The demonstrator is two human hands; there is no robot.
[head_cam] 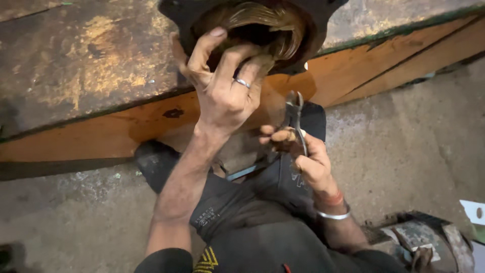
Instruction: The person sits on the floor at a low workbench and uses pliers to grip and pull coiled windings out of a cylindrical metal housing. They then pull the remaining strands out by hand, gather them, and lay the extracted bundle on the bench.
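Fingers of my left hand [222, 83] curl into the copper coil [262, 30] on the bench [76, 65]. Just below the coil, my right hand [303, 156] squeezes pliers [294, 114].

1 head camera looks steeply down, close over the workbench [91, 65] edge.

workbench [76, 65] fills the upper left and top of frame: dark, worn top with yellowish scuffed patches, orange-painted side face running diagonally from lower left to upper right, dark stain on it near centre-left. round dark motor housing [323, 20] with copper windings sits at the bench edge, top centre. below it, grey concrete floor [404, 146] with pale speckles. rusty metal part [424, 240] lies on the floor, lower right corner, white plate [472, 211] just beside it
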